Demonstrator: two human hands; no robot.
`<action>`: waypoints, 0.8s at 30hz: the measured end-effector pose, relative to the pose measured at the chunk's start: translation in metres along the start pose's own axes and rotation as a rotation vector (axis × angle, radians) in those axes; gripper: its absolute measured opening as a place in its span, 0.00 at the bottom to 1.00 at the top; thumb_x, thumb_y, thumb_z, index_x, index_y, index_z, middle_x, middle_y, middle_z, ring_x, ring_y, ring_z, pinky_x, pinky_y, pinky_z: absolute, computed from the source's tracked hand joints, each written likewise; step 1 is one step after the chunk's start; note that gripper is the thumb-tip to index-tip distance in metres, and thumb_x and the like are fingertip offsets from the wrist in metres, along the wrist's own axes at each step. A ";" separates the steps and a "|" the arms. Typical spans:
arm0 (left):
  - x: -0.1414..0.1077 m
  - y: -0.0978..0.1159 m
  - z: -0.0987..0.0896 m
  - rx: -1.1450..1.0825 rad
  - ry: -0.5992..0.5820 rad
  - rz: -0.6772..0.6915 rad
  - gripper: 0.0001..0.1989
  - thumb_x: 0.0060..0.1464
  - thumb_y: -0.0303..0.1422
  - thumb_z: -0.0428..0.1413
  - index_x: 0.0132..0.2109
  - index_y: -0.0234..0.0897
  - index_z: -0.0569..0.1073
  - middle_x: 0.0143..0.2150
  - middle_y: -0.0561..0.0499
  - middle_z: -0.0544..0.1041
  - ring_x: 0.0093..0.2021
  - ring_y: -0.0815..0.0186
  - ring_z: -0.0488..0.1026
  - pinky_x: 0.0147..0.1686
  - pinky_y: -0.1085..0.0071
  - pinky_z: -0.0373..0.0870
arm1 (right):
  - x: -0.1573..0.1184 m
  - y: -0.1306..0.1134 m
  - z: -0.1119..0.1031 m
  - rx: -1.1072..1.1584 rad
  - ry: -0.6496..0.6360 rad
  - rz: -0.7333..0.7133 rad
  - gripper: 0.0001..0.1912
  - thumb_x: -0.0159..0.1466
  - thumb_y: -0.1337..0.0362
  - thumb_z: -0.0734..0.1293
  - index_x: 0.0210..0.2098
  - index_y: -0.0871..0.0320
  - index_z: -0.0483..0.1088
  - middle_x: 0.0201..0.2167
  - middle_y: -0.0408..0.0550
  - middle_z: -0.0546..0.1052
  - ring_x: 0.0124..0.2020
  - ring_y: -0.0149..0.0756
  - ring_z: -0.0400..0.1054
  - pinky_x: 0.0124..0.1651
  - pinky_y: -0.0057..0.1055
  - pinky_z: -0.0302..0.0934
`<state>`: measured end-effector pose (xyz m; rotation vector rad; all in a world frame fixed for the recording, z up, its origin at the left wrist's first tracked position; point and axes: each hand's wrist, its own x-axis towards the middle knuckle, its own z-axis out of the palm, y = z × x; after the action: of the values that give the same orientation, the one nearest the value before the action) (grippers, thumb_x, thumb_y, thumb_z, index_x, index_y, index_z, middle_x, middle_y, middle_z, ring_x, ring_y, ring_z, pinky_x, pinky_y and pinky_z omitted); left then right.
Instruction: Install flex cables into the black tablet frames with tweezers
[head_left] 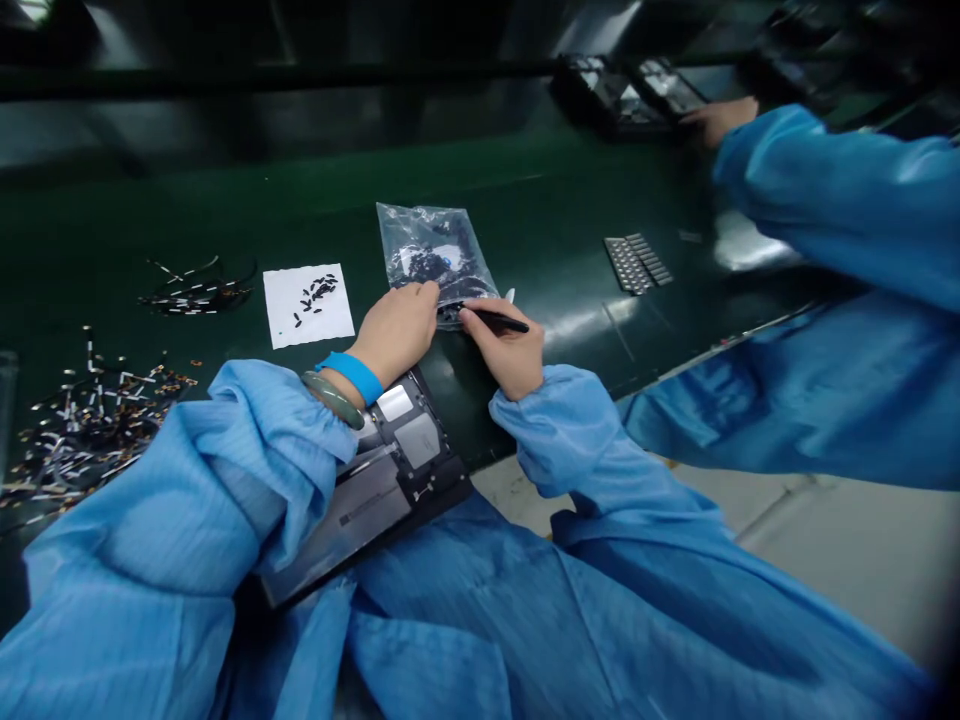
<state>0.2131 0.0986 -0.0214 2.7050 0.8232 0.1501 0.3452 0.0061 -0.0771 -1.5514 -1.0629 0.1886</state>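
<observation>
Seated worker at a green bench [225,200], head view. The left hand [396,330] rests, fingers curled, on the near edge of a clear bag [435,255] of small dark parts, pinning it to the bench; the right hand [506,355] is closed around black tweezers [495,319], whose tips point left toward the bag's mouth, just beside the left fingertips. Whether the tips hold a part cannot be told (the spot is small and dark). Under the left wrist, half on the bench and half on the lap, lies a dark panel [390,470] with metal plates, its inner face up; neither hand touches it with the fingers. To the left lies a white sheet [307,305] carrying a small cluster of dark parts, then a tangle of thin wires [196,290], and at the far left a heap of short metal pieces [90,410]. A grey key grid [637,263] lies to the right. Judged from this layout, the work stands at the stage of fetching parts from the bag: some are already set out on the sheet, while the panel appears not yet attended to. At upper right a co-worker's hand [718,120], in a blue sleeve [840,190], reaches to dark trays [622,92].
</observation>
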 end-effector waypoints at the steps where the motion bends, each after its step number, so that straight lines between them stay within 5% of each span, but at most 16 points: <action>1: -0.001 0.000 -0.001 -0.008 -0.003 -0.002 0.15 0.64 0.26 0.41 0.52 0.26 0.68 0.48 0.35 0.74 0.52 0.51 0.73 0.53 0.58 0.67 | 0.003 0.001 0.002 0.003 0.030 0.001 0.08 0.58 0.58 0.70 0.34 0.56 0.76 0.35 0.45 0.81 0.38 0.35 0.77 0.47 0.34 0.70; 8: -0.001 -0.002 -0.003 -0.050 -0.022 -0.003 0.14 0.65 0.28 0.41 0.52 0.30 0.66 0.47 0.38 0.73 0.48 0.54 0.73 0.46 0.61 0.68 | 0.029 0.013 0.016 -0.103 0.102 -0.003 0.06 0.58 0.61 0.71 0.33 0.54 0.77 0.35 0.41 0.81 0.39 0.34 0.76 0.48 0.32 0.69; 24: -0.004 -0.007 0.002 -0.078 -0.021 -0.020 0.11 0.62 0.26 0.45 0.49 0.29 0.68 0.49 0.37 0.72 0.51 0.53 0.71 0.50 0.60 0.67 | 0.020 0.008 0.003 0.023 -0.152 -0.050 0.09 0.59 0.55 0.70 0.32 0.54 0.75 0.32 0.44 0.79 0.38 0.36 0.74 0.48 0.37 0.68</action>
<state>0.2069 0.1013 -0.0253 2.6204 0.8204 0.1465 0.3585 0.0229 -0.0761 -1.5064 -1.2132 0.2870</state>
